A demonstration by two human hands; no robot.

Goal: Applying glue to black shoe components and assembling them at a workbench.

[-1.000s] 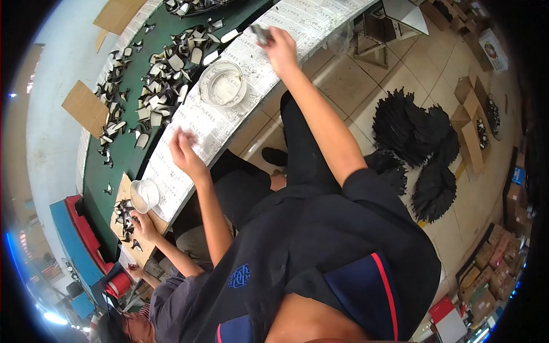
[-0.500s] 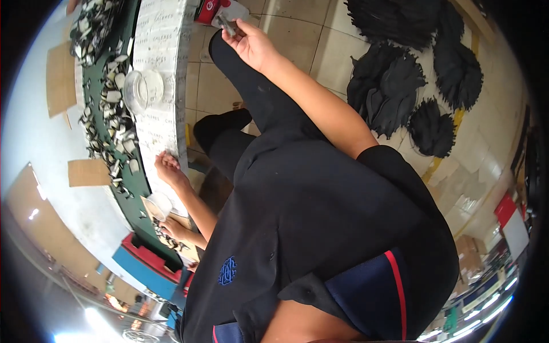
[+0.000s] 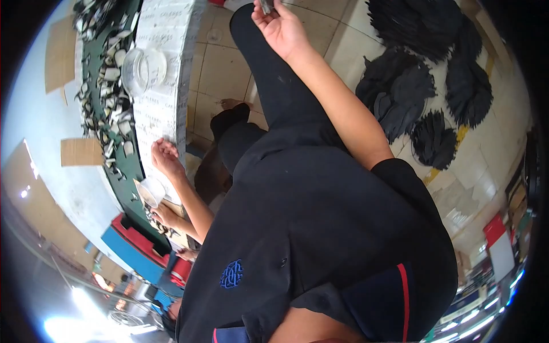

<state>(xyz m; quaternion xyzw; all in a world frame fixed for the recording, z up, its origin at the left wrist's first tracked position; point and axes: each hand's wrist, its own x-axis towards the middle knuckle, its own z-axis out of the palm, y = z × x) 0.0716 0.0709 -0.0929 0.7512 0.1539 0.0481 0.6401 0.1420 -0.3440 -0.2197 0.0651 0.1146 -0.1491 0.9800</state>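
My left hand [image 3: 167, 159] is over the near edge of the paper-covered table [image 3: 160, 123], its fingers curled inward. Whatever they may hold is hidden. Beyond my raised knee, my right hand [image 3: 283, 31] is turned palm up at the top of the view. Thumb and fingers close on a small grey piece [image 3: 266, 6], partly cut off by the picture's edge. Farther up the table from my left hand stands a clear round dish [image 3: 135, 72]. Small black-and-white pieces [image 3: 114, 74] lie heaped along a green strip [image 3: 122, 182] behind it.
A co-worker's hand [image 3: 164, 216] is beside a pale bowl [image 3: 152, 192] on the table, close to my left forearm. Bundles of black strips [image 3: 400, 94] lie on the tiled floor [image 3: 311, 43] to my right. Cardboard pieces [image 3: 81, 152] are past the green strip.
My right hand, still holding the grey piece, has moved up and right in the view. My left hand sits slightly higher, fingers still curled. The whole view has shifted a little.
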